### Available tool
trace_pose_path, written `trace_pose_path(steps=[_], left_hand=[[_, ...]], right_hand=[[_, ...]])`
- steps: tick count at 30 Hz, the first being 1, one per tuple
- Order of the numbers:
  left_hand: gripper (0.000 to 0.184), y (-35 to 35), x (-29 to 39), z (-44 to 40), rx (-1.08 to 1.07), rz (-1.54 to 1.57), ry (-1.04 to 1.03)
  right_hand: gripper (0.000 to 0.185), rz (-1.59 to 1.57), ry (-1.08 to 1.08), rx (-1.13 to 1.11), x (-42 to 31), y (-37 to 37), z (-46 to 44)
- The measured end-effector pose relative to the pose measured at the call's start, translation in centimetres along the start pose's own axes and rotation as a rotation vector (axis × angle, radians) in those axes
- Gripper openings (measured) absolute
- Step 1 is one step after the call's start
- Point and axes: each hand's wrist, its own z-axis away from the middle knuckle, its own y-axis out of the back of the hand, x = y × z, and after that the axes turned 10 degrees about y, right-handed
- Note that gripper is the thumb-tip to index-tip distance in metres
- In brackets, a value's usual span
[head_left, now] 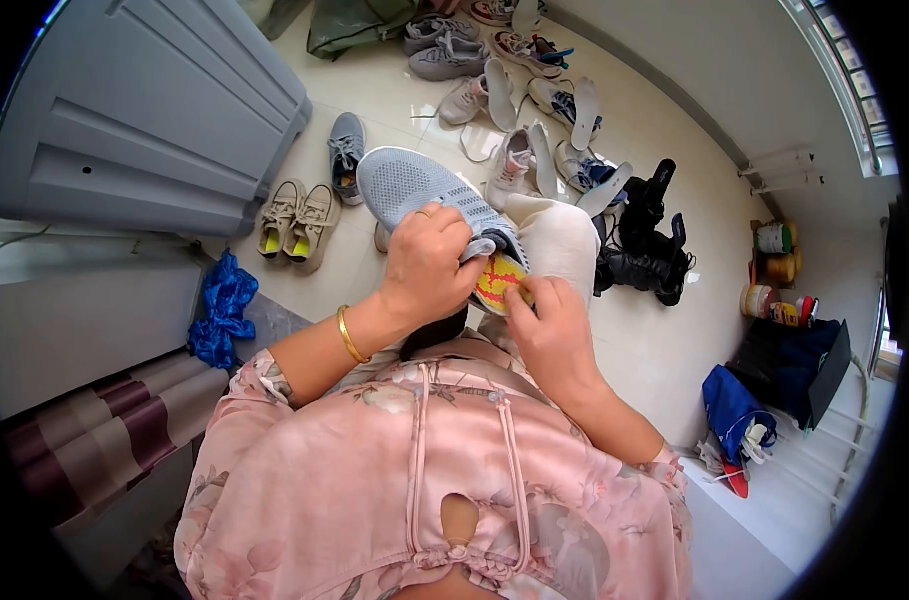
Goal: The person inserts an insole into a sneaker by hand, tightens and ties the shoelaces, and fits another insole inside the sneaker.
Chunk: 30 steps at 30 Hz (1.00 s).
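Observation:
A grey knit sneaker is held up over my lap, its toe pointing away to the upper left. My left hand is closed around the shoe near its tongue and collar. At the heel opening shows a yellow insole with a red pattern, partly inside the shoe. The thumb and fingers of my right hand pinch the insole's heel end. The rest of the insole is hidden inside the sneaker.
Beige shoes and a dark grey sneaker stand on the floor to the left. Ahead are several shoes with loose insoles beside or on them. Black boots stand right; a grey plastic bin is left.

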Motion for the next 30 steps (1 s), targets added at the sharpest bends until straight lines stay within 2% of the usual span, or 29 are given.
trace_pose_path(steps=[2, 5, 11, 17, 20, 23, 26, 30], left_hand=[[0.017, -0.2, 0.1, 0.1, 0.013, 0.011, -0.008], [0.019, -0.4, 0.1, 0.3, 0.008, 0.022, 0.014], [0.019, 0.1, -0.1, 0.3, -0.019, -0.013, 0.015], [0.02, -1.0, 0.4, 0.3, 0.014, 0.057, -0.012], [0.019, -0.9, 0.4, 0.1, 0.009, -0.003, -0.003], [0.019, -0.6, -0.2, -0.1, -0.014, -0.037, 0.014], [0.019, -0.3, 0.1, 0.3, -0.081, -0.016, 0.025], [0.02, -0.6, 0.6, 0.9, -0.043, -0.012, -0.021]], right_hand=[[0.031, 0.058, 0.117, -0.031, 0.1, -0.1, 0.2], [0.026, 0.072, 0.254, 0.054, 0.9, -0.9, -0.6], [0.014, 0.079, 0.395, -0.111, 1.7, -1.5, -0.9], [0.011, 0.127, 0.427, -0.178, 2.1, -4.2, -1.9], [0.02, -0.071, 0.344, -0.459, 2.6, -5.7, -2.8], [0.027, -0.002, 0.261, -0.403, 1.4, -4.6, -2.8], [0.025, 0.236, 0.219, -0.233, -0.9, -3.2, -1.7], [0.03, 0.261, 0.166, -0.316, -1.5, -4.1, -0.8]])
